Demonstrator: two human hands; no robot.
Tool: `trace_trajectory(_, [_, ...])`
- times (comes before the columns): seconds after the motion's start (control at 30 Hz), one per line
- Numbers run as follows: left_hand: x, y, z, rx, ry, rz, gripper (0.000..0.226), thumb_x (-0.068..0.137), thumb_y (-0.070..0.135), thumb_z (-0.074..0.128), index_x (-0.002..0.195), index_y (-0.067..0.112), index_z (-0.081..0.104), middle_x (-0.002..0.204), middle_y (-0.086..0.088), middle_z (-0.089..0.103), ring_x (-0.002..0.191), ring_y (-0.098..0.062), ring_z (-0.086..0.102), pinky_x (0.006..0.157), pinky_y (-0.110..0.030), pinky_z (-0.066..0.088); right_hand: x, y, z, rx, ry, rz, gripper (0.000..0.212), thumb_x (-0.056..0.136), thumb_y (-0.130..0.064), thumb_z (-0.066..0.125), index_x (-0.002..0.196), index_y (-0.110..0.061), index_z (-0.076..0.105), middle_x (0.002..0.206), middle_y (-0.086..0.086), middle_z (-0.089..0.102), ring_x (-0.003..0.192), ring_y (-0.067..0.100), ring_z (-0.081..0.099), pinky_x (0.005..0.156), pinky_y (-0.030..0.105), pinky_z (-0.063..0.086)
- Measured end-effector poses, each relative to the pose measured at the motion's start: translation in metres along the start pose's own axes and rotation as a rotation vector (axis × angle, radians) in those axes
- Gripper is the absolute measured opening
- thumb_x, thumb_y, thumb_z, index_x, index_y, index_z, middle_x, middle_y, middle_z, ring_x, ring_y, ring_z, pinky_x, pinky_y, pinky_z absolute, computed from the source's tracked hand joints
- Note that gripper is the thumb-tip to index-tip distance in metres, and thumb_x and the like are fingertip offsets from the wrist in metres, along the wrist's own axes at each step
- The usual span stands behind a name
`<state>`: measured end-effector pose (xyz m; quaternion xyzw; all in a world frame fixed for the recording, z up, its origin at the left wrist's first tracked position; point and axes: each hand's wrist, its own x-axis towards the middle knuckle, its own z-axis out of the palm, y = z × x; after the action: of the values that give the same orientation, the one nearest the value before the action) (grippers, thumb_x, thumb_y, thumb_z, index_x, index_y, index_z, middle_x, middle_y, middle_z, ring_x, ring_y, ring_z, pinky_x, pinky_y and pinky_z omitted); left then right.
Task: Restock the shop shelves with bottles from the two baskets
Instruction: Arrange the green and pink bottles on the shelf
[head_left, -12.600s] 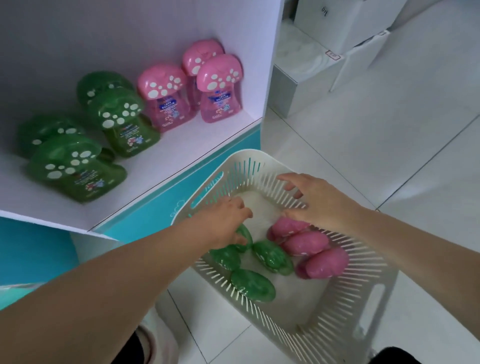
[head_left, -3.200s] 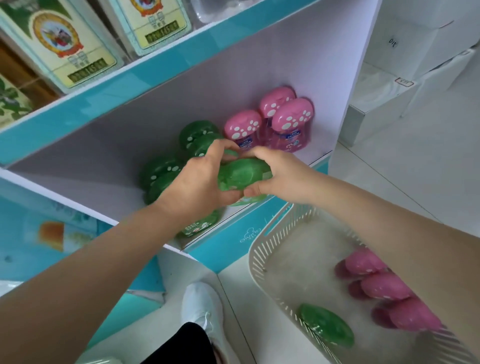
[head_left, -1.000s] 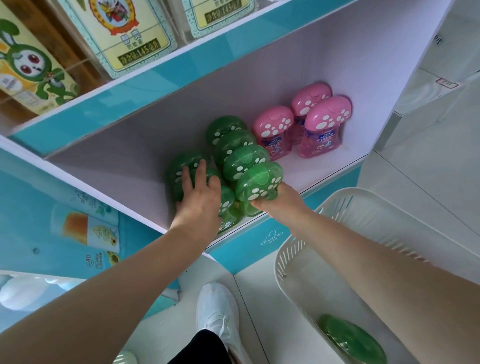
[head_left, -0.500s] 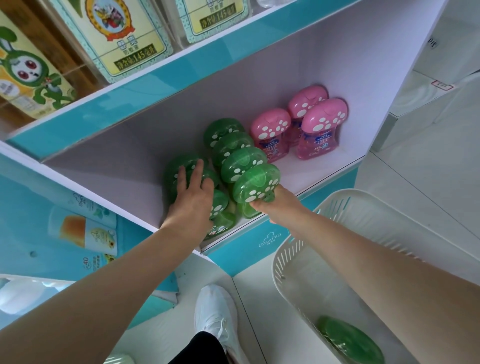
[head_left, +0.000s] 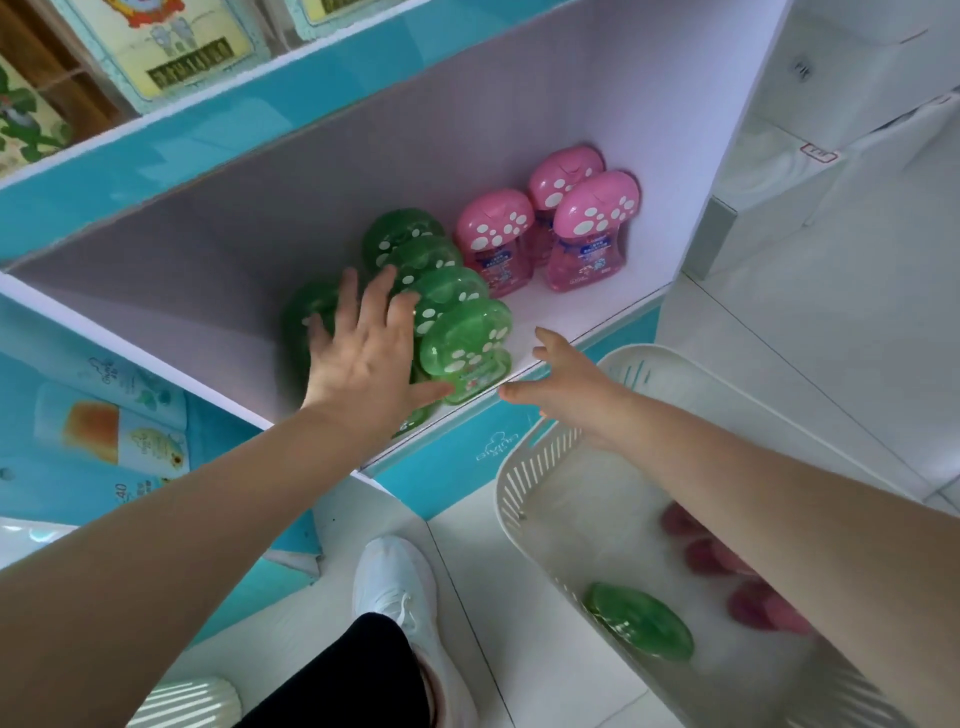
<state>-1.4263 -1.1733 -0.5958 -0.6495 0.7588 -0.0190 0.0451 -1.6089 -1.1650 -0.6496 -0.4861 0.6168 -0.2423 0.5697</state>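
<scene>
The left forearm (head_left: 182, 519) and right forearm (head_left: 753, 493) are bare right down to the left hand (head_left: 363, 358) and right hand (head_left: 566, 389). At the lower centre of the frame, a black trouser leg (head_left: 353, 670) meets a white sneaker (head_left: 395, 587) with white laces and a pinkish lining at its opening.

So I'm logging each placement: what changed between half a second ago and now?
The right hand has let go of the front green bottle, left standing at the shelf edge, and drawn back toward the basket, fingers open. The left hand has spread its fingers over the left green bottles. Unchanged: three pink bottles on the shelf, one spare green bottle in the basket.
</scene>
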Motion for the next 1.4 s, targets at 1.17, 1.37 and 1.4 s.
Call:
trace_trajectory(1.17, [-0.024, 0.262, 0.143, -0.555, -0.583, 0.383, 0.046, 0.087, 0.039, 0.057, 0.125, 0.014, 0.049, 0.119, -0.01, 0.059, 0.109, -0.03, 0.056, 0.092, -0.037, 0.045, -0.077, 0.106, -0.184, -0.391, 0.089, 0.134, 0.054, 0.074, -0.013, 0.073, 0.125, -0.021, 0.055, 0.103, -0.007, 0.066, 0.093, 0.01, 0.061, 0.085, 0.023, 0.046])
trace_trajectory(1.37, [-0.023, 0.268, 0.162, -0.602, -0.657, 0.357, 0.046, 0.086, 0.037, 0.06, 0.125, 0.015, 0.047, 0.118, -0.008, 0.06, 0.105, -0.027, 0.058, 0.092, -0.037, 0.046, -0.076, 0.11, -0.183, -0.32, 0.127, 0.126, 0.05, 0.074, -0.013, 0.072, 0.122, -0.021, 0.058, 0.096, -0.009, 0.068, 0.091, 0.008, 0.061, 0.088, 0.027, 0.049])
trace_trajectory(1.4, [-0.024, 0.268, 0.162, -0.603, -0.663, 0.363, 0.045, 0.087, 0.038, 0.059, 0.125, 0.016, 0.046, 0.118, -0.008, 0.06, 0.104, -0.026, 0.058, 0.091, -0.037, 0.046, -0.076, 0.11, -0.183, -0.321, 0.13, 0.123, 0.05, 0.074, -0.013, 0.072, 0.121, -0.02, 0.058, 0.095, -0.01, 0.069, 0.09, 0.007, 0.061, 0.088, 0.027, 0.049])
